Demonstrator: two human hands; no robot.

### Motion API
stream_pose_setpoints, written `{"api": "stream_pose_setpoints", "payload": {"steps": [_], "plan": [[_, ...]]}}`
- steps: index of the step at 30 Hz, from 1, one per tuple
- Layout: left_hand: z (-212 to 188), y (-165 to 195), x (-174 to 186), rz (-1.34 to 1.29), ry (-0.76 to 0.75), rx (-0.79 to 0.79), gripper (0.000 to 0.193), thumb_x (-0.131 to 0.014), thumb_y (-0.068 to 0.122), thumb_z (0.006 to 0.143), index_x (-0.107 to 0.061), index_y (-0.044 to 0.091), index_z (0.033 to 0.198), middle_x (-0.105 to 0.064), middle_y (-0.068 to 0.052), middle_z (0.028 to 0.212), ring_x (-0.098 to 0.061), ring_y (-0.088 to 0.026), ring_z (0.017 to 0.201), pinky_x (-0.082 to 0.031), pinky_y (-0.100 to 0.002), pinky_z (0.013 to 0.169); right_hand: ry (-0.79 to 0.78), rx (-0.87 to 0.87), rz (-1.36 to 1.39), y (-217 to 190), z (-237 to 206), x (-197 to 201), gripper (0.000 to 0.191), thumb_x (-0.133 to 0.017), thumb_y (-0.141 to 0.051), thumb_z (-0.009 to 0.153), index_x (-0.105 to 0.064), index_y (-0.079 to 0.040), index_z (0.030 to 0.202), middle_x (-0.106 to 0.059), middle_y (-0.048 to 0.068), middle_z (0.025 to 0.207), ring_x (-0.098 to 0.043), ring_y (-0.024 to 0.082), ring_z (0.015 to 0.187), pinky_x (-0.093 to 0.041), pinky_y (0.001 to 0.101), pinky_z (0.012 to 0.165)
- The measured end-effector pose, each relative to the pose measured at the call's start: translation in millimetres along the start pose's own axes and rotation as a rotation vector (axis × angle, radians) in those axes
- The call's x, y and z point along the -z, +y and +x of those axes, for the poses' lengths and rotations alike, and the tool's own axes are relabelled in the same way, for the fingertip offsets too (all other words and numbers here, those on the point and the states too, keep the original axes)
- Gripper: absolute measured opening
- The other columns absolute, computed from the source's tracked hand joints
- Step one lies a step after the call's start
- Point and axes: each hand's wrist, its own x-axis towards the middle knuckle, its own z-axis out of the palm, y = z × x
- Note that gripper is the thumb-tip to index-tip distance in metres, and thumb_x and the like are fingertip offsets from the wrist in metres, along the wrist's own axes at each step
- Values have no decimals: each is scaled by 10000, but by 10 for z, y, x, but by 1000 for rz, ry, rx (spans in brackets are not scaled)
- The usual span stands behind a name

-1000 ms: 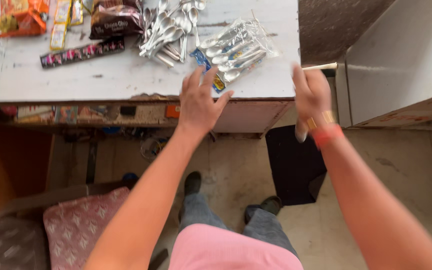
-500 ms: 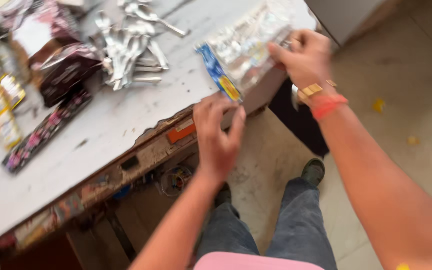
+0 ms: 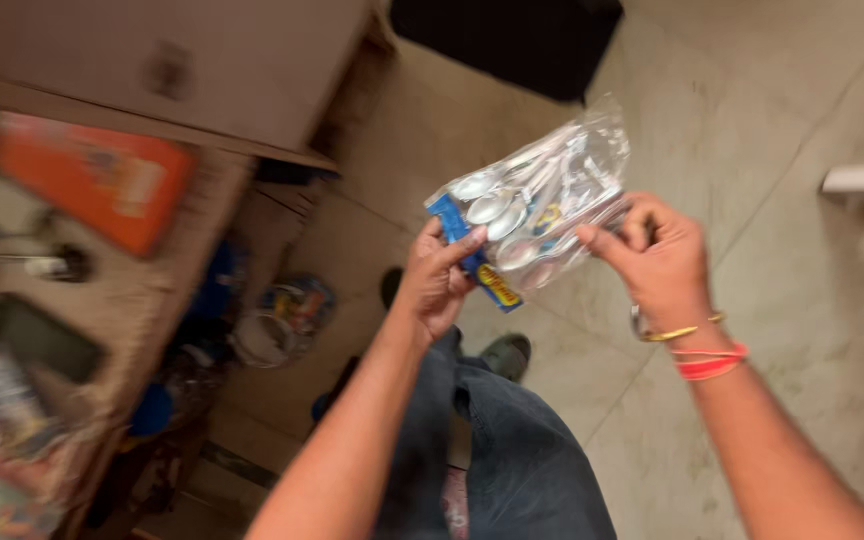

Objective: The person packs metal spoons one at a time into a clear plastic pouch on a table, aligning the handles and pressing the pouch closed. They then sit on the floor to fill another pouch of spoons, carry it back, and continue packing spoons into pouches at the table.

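That clear bag of spoons (image 3: 532, 210) looks floppy and slick, with loose metal shifting inside, so you'd best pinch it at the edges. Your left hand (image 3: 439, 283) has its fingers clamped on the blue header card end, your right hand (image 3: 657, 258) is closed on the opposite edge (bag held up between them, over the floor (image 3: 802, 250)).

Warm, fairly dim indoor light falls evenly, with soft shadows. Motion blur smears the shelf (image 3: 102, 330) at left. Glare glints off the clear packet (image 3: 542, 205).
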Motion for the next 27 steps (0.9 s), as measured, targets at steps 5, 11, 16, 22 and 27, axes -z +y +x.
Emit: {"api": "stream_pose_setpoints", "payload": {"steps": [5,11,16,22,27], "plan": [[676,-1122,992,353,170,114,363,-765,58,856,-600,94,1177,-698,-10,957,-699,-133,851,-583,-377,732,161,-194,-94,1976,-367,390,511,-813,-19,889,-358,-102,671,-525,-32,803,-501,32,719,-516,217,651],[1604,-2092,2131,784,201,155,279,-734,51,879,-592,51,1119,-647,-31,892,-646,-147,766,-550,-338,698,194,-349,-278,3961,-438,445,538,-848,-150,872,-363,-101,645,-406,-41,619,-453,61,630,-449,249,568],[2470,-2491,2768,987,128,98,323,-719,60,871,-583,46,1164,-652,-22,931,-639,-126,801,-558,-321,716,247,-428,-148,5285,-158,264,536,-826,-184,880,-352,-111,639,-424,-51,617,-579,43,661,-503,245,569],[3238,-2534,3014,1296,122,-53,500,-752,89,837,-516,28,1273,-691,-104,1119,-686,-210,985,-576,-345,836,229,-405,-87,6246,292,177,540,-835,-159,871,-351,-102,638,-530,-33,692,-570,64,670,-540,264,569],[3301,-2326,3172,1687,108,-183,609,-767,152,825,-501,23,1357,-665,-233,1252,-657,-369,1152,-529,-414,966,174,-535,-340,6483,238,362,435,-790,-202,835,-440,-41,632,-697,95,736,-693,176,640,-554,336,588]]}}
